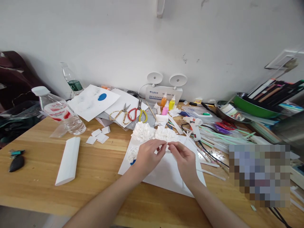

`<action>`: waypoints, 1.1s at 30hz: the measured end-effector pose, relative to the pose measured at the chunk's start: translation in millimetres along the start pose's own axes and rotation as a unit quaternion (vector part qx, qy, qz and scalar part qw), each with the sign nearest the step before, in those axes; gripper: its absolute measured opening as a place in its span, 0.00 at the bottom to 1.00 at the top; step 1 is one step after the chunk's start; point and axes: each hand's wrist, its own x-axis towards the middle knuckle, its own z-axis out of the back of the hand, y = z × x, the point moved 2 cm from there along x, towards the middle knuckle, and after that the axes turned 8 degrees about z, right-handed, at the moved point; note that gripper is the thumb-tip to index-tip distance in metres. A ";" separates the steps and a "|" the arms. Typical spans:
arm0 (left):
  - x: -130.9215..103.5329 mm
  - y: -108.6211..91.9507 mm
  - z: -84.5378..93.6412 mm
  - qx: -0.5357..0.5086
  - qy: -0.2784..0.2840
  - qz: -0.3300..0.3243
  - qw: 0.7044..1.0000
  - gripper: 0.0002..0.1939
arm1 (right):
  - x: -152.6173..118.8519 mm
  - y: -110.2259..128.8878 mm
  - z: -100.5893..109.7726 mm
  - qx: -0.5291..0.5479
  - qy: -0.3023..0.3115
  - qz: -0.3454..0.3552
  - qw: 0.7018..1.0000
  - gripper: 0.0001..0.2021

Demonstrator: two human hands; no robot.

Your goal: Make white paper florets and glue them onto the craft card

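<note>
My left hand [149, 155] and my right hand [185, 161] meet fingertip to fingertip above a white sheet of paper [166, 179]. Both are closed in a pinch around something tiny and whitish that I cannot make out. Just beyond them, two white fluffy-looking clumps [142, 131] sit side by side at the sheet's far edge. A smaller white clump [132, 153] lies left of my left hand, with a bit of blue [133, 162] showing below it. My left hand partly covers this one.
Scissors [121, 114], red-and-yellow pliers [137, 114] and small paint bottles [165, 108] lie behind. A glue gun [194, 126] with its cord is at right, among sticks and strips. Left are a water bottle [63, 114], folded white paper [68, 161] and small white squares [101, 136].
</note>
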 end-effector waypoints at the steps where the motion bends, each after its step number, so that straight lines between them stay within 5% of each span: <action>1: 0.3 0.2 -0.1 -0.008 -0.006 0.005 1.000 0.09 | -0.2 0.2 0.3 0.008 0.005 0.000 1.000 0.06; 11: 3.4 0.9 2.2 -0.128 -0.017 0.098 0.987 0.07 | -0.4 4.3 1.9 -0.050 0.044 0.132 0.989 0.08; 33: 3.6 -1.7 -3.7 -0.200 0.079 0.132 0.968 0.08 | 5.4 0.8 4.1 -0.094 -0.015 0.161 0.982 0.01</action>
